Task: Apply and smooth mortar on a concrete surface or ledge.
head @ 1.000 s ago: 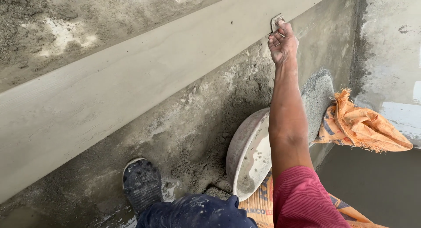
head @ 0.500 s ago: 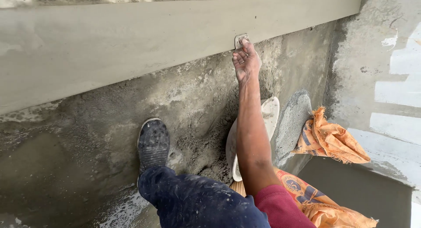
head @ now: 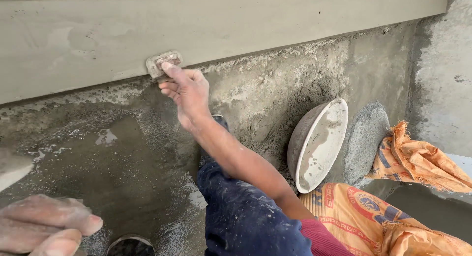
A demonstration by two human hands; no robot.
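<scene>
A worker's right hand (head: 189, 91) presses a small rectangular sponge float (head: 163, 63) flat against the lower edge of a smooth grey cement band (head: 275, 27), fingers curled over its back so the face rides the wet surface; it sits at ten o'clock in the frame. The left hand (head: 42, 226), at seven o'clock, rests with fingers together, holding nothing visible. At three o'clock, a mortar-caked pan (head: 317, 145) leans on its rim beside a heap of grey cement (head: 366, 138) and orange sacks (head: 418, 160), near the wall. Wet concrete floor (head: 123, 172) glistens below.
</scene>
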